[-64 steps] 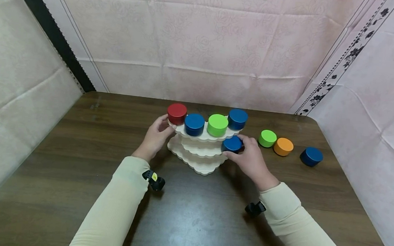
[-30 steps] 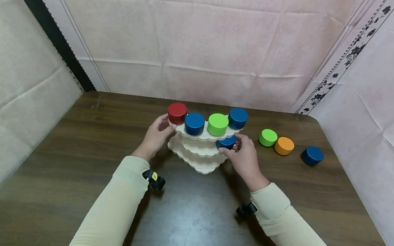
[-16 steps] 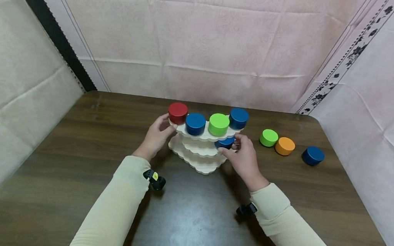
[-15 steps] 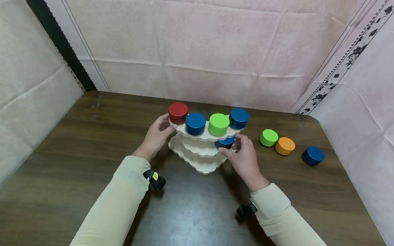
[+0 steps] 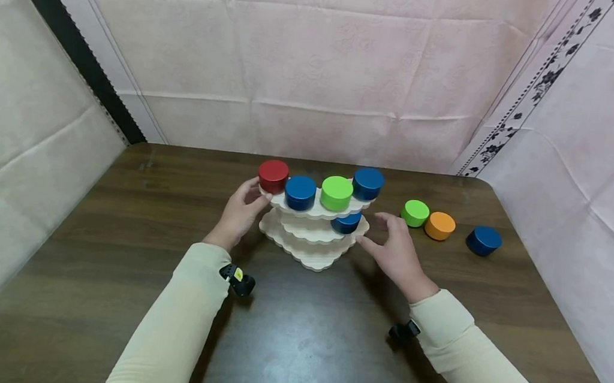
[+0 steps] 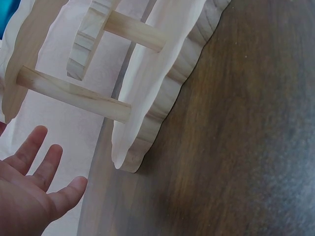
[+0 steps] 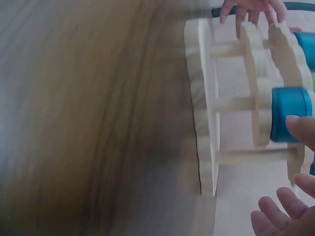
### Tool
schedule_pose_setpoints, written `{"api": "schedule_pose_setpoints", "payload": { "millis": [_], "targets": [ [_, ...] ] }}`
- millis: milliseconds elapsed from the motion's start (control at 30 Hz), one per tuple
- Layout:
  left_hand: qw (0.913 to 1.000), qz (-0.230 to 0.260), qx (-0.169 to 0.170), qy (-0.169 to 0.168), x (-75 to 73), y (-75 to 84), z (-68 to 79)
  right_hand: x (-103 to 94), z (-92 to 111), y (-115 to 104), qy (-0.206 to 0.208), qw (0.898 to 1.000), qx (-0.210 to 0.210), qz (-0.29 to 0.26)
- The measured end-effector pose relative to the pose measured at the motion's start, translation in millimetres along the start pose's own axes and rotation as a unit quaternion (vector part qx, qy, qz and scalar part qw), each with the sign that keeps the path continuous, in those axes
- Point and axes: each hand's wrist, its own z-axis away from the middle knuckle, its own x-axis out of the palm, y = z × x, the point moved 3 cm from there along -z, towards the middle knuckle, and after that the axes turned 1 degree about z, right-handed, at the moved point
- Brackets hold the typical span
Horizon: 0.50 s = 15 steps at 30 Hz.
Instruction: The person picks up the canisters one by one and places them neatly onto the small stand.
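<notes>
A pale wooden stand with scalloped tiers (image 5: 315, 255) stands on the table. My left hand (image 5: 236, 213) holds the left edge of its top tier, thumb in front, beside a red tin (image 5: 272, 177). In the left wrist view its other fingers (image 6: 53, 162) spread apart. A blue tin (image 5: 346, 223) sits on the middle tier at the right, partly hidden by the top tier. Just right of it is my right hand (image 5: 400, 256), fingers parted and holding nothing. The top tier also bears a blue tin (image 5: 300, 193), a green tin (image 5: 336, 194) and another blue tin (image 5: 367, 184).
Right of the stand, a green tin (image 5: 415, 213), an orange tin (image 5: 439, 226) and a blue tin (image 5: 484, 241) sit on the brown table (image 5: 295, 341). Pale cloth (image 5: 317, 66) hangs behind the table and at both sides. Dowels (image 6: 74, 93) separate the tiers.
My right hand slid the blue tin leftward onto the middle tier, then let go and drew back to the right. My left hand has stayed at the top tier's edge.
</notes>
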Motion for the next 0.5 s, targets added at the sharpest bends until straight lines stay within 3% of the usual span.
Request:
{"api": "schedule_pose_setpoints", "payload": {
  "millis": [267, 500],
  "targets": [
    [1.0000, -0.001, 0.004, -0.001, -1.4, 1.0, 1.1, -18.0, 0, 16, -0.016, 0.996, -0.020, 0.090],
    [1.0000, -0.007, 0.000, 0.000, -0.7, 1.2, 1.0, -35.3, 0, 32, 0.005, 0.981, -0.042, 0.187]
  ]
}}
